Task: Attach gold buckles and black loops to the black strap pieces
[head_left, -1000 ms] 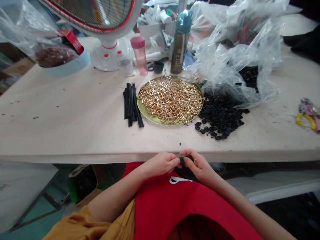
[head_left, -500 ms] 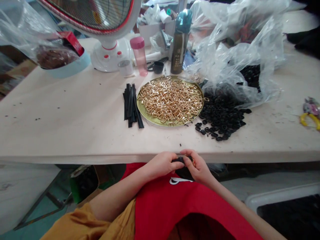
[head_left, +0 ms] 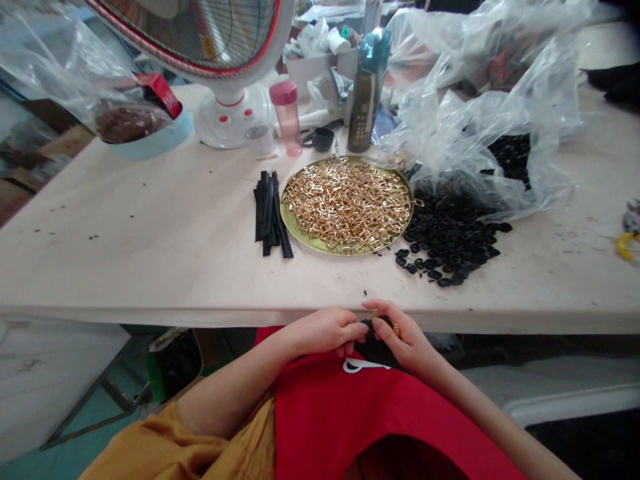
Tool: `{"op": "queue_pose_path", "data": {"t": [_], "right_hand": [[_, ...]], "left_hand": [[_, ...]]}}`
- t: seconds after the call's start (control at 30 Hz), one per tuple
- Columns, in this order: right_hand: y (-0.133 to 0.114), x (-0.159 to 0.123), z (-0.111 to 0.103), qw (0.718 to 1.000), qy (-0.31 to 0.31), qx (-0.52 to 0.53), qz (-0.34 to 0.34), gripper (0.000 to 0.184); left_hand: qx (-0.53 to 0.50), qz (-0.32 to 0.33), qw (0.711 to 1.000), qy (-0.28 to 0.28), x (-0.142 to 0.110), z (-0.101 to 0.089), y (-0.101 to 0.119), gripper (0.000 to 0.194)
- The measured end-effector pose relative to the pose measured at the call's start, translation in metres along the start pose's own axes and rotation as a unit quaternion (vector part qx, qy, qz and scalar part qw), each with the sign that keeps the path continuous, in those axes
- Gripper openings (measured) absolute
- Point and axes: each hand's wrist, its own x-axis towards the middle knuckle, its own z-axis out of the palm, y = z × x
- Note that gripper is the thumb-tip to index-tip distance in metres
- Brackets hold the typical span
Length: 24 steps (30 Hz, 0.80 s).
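My left hand (head_left: 327, 331) and my right hand (head_left: 404, 337) meet just below the table's front edge, over my red apron. Both pinch a small black piece (head_left: 369, 331) between their fingertips; a gold bit shows at my right fingers. On the table ahead lies a round gold tray (head_left: 293, 220) heaped with small gold metal clips (head_left: 350, 200). A bundle of black strips (head_left: 271, 213) lies left of the tray. A pile of black rubber rings (head_left: 450, 237) spreads to its right, spilling from a clear plastic bag (head_left: 480, 113).
At the back stand a white and red fan (head_left: 225, 80), a pink bottle (head_left: 287, 117), a dark bottle with a teal cap (head_left: 367, 87) and a light blue bowl under plastic (head_left: 140, 130). Yellow-handled pliers (head_left: 627, 243) lie at the far right edge.
The view has shifted slightly right. My hands stay together at the table edge, fingers working the small black piece; nothing on the table has moved.
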Motion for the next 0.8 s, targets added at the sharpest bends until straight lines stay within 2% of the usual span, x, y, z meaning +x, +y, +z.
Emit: {"op": "queue_pose_path", "data": {"t": [0.07, 0.2, 0.3, 0.43, 0.57, 0.63, 0.7, 0.8], "right_hand": [[-0.001, 0.001, 0.000, 1.000, 0.005, -0.021, -0.013, 0.027], [-0.007, 0.002, -0.006, 0.997, -0.034, -0.050, -0.036, 0.027], [-0.009, 0.005, -0.012, 0.997, -0.030, -0.060, -0.038, 0.027], [-0.010, 0.014, -0.012, 0.998, -0.045, -0.046, -0.010, 0.030], [-0.008, 0.026, -0.009, 0.997, -0.071, -0.015, -0.008, 0.031], [-0.003, 0.032, -0.008, 0.998, -0.062, -0.008, -0.021, 0.030], [0.001, 0.038, -0.007, 0.999, -0.032, -0.004, -0.024, 0.029], [0.002, 0.049, -0.005, 0.999, 0.021, 0.029, -0.001, 0.026]], "left_hand": [[-0.006, -0.005, 1.000, 0.006, 0.000, 0.000, -0.001, 0.031], [0.003, 0.014, 1.000, 0.015, 0.005, 0.006, -0.003, 0.032], [0.030, 0.036, 0.998, 0.029, 0.006, 0.006, -0.002, 0.030], [0.146, 0.056, 0.985, 0.079, -0.001, -0.005, 0.005, 0.032], [0.301, 0.050, 0.947, 0.100, -0.003, -0.015, 0.013, 0.036], [0.352, 0.038, 0.929, 0.109, 0.002, -0.019, 0.016, 0.036], [0.364, 0.033, 0.924, 0.115, 0.008, -0.026, 0.016, 0.036], [0.295, 0.052, 0.949, 0.095, 0.013, -0.038, 0.015, 0.033]]}}
